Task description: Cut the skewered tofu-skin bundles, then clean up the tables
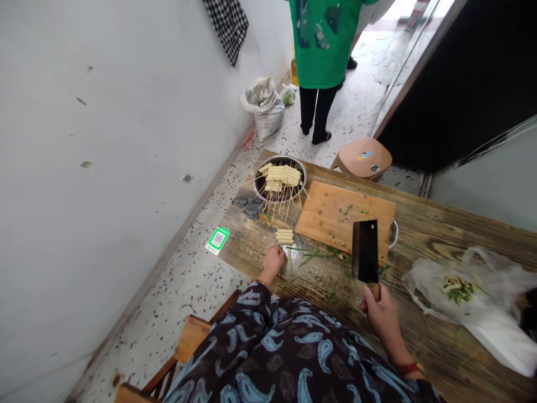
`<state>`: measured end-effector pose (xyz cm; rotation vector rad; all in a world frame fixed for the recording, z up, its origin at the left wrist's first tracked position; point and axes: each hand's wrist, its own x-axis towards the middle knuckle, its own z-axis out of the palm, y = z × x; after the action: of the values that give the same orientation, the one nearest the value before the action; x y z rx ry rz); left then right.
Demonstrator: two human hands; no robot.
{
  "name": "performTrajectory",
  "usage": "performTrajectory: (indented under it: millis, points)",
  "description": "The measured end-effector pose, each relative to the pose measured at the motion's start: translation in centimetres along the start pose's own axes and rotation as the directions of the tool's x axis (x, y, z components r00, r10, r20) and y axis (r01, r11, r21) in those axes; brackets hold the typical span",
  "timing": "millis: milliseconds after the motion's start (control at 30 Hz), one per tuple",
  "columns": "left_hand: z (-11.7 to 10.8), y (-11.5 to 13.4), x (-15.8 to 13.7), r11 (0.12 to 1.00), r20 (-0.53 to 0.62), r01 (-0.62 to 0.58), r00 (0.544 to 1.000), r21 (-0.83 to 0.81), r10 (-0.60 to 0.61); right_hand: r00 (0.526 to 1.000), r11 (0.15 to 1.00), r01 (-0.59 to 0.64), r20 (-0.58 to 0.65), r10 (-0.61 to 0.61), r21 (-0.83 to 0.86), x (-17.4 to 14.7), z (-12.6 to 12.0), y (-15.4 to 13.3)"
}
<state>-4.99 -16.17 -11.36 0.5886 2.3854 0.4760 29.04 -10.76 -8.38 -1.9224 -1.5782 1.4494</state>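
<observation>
My right hand (381, 313) is wrapped round the handle of a dark, broad-bladed cleaver (364, 252), whose blade overlaps the near right part of the wooden cutting board (335, 215). At the table's near left, my left hand (273, 261) is closed on a skewer (285, 236) of pale yellow rolled pieces. Part of its stick is hidden by my fingers. Beyond it stands a metal bowl (302, 168) heaped with similar skewers (282, 174), their sticks poking out over the rim. Green scraps (310, 256) lie between my hands and on the board.
A clear plastic bag (432, 280) with greens and pale pieces lies at the right of the wooden table (419, 224). A grey cloth (250, 206) and a QR card (217, 239) are at the left. Past the table are a stool (363, 157), a white sack (268, 115) and a person in green (325, 50).
</observation>
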Motion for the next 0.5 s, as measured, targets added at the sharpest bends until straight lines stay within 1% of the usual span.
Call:
performTrajectory:
  millis: [100,200,267,367,500]
  points:
    - [0.2,0.4,0.2,0.997,0.019,0.024,1.0,-0.069,-0.022,1.0,1.0,-0.001,-0.008,0.0,-0.019,-0.1,-0.2,0.1]
    - [0.0,0.5,0.0,0.98,0.08,0.071,0.995,-0.187,-0.057,1.0,1.0,-0.01,-0.004,0.01,-0.001,-0.3,-0.4,0.0]
    - [-0.4,0.4,-0.4,0.959,0.128,0.092,0.99,-0.267,-0.059,1.0,0.999,-0.015,0.008,0.015,0.034,-0.3,-0.6,-0.1]
    - [-1.2,0.6,-1.0,0.934,0.165,0.075,0.986,-0.349,-0.018,1.0,0.999,-0.011,0.007,0.01,0.051,-0.3,-0.8,-0.1]
    - [-1.6,1.7,-1.9,0.926,0.204,-0.013,0.974,-0.376,0.097,1.0,0.999,0.018,0.005,-0.018,0.046,-0.1,-1.1,0.1]
